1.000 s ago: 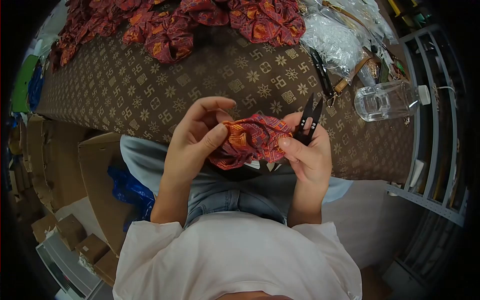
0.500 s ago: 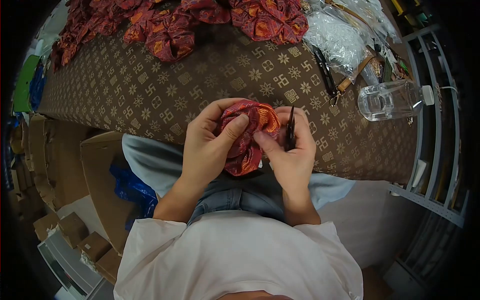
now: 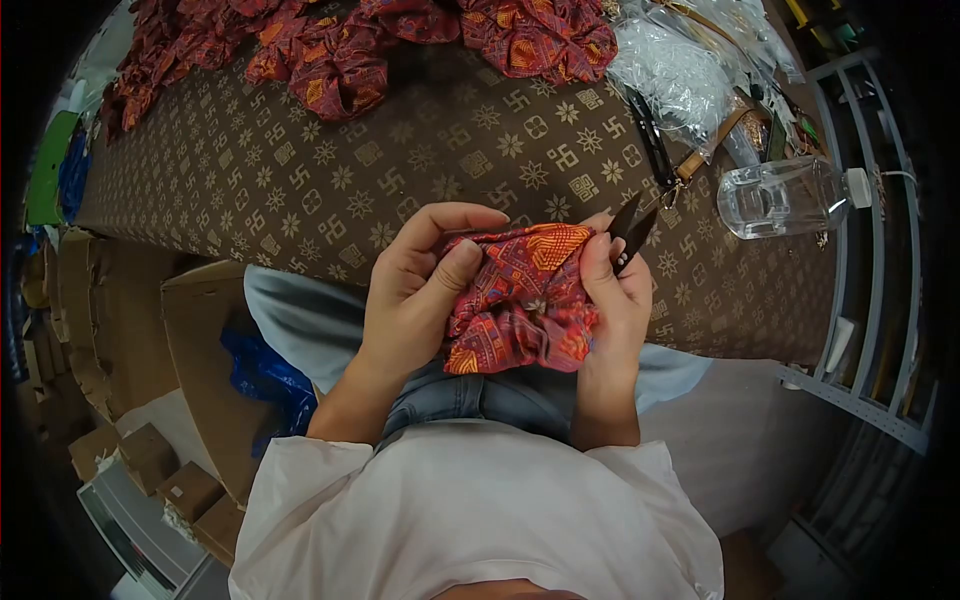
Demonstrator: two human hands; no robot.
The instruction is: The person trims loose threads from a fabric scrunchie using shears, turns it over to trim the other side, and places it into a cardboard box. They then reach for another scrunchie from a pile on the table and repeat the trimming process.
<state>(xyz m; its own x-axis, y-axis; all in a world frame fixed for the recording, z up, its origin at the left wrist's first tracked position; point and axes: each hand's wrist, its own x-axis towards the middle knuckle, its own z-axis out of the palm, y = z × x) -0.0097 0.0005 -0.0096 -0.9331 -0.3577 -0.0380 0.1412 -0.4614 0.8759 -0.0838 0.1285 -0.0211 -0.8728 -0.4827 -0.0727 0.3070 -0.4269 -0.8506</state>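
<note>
A red and orange patterned fabric scrunchie [image 3: 515, 295] is stretched between my hands, above my lap at the table's near edge. My left hand [image 3: 415, 285] grips its left side, thumb on top. At the right side, my right hand [image 3: 615, 305] pinches the cloth between thumb and fingers. The same hand also holds small dark thread snips [image 3: 630, 235], their two blades apart and pointing away from me. The handle end of the snips is hidden in my fingers.
Several more scrunchies [image 3: 340, 70] lie along the far side of the patterned table cover [image 3: 420, 155]. On the right are clear plastic bags [image 3: 675, 80], a black tool [image 3: 650, 135], a tan strap [image 3: 715, 145] and a clear bottle [image 3: 780, 198]. A cardboard box [image 3: 205, 340] stands on the left.
The scrunchie has been turned and spread wider, its patterned face now showing. My right hand has shifted right, and the snips' blades, closed together before, are now apart.
</note>
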